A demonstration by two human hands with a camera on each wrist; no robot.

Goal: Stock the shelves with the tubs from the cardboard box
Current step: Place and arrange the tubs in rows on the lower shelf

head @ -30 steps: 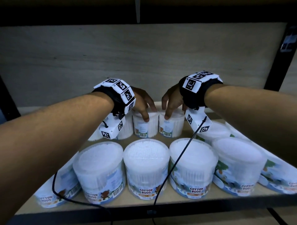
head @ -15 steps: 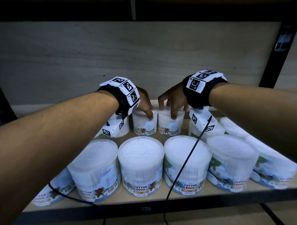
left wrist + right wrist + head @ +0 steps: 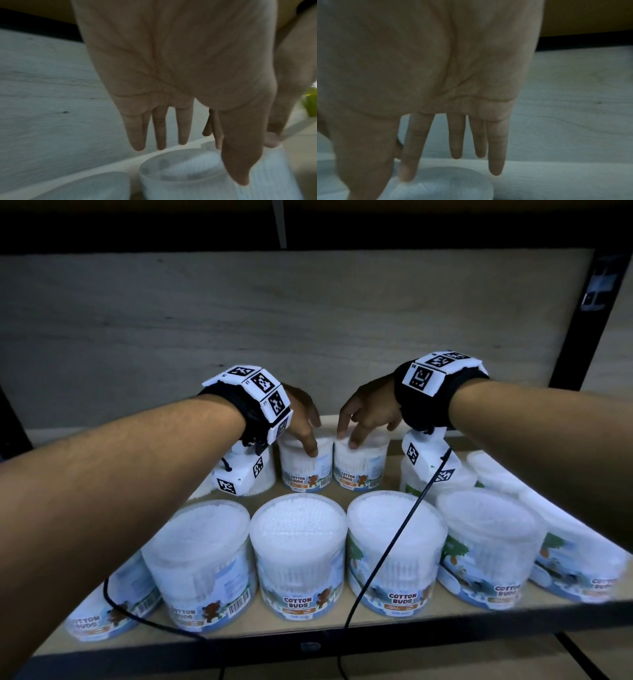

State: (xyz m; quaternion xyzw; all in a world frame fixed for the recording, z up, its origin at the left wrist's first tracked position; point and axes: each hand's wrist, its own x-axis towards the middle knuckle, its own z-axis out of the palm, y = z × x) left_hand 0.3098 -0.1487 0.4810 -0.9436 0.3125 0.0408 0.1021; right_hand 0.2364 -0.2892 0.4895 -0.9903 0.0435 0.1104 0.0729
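Setting two small tubs side by side at the back of the shelf [image 3: 318, 642], behind the front row of bigger ones.

Largest first: the shelf's wooden back panel [image 3: 308, 330] stands just behind, leaving little room to push deeper; the front row [image 3: 298, 556] blocks a low retreat, so the hands probably lift out over it. The left hand [image 3: 301, 419] rests relaxed fingers on the left tub [image 3: 305, 467], the right hand [image 3: 370, 412] likewise on the right tub [image 3: 359, 465], neither grip clenched, though blur makes contact uncertain. Both tubs stand upright, labels forward, just touching.
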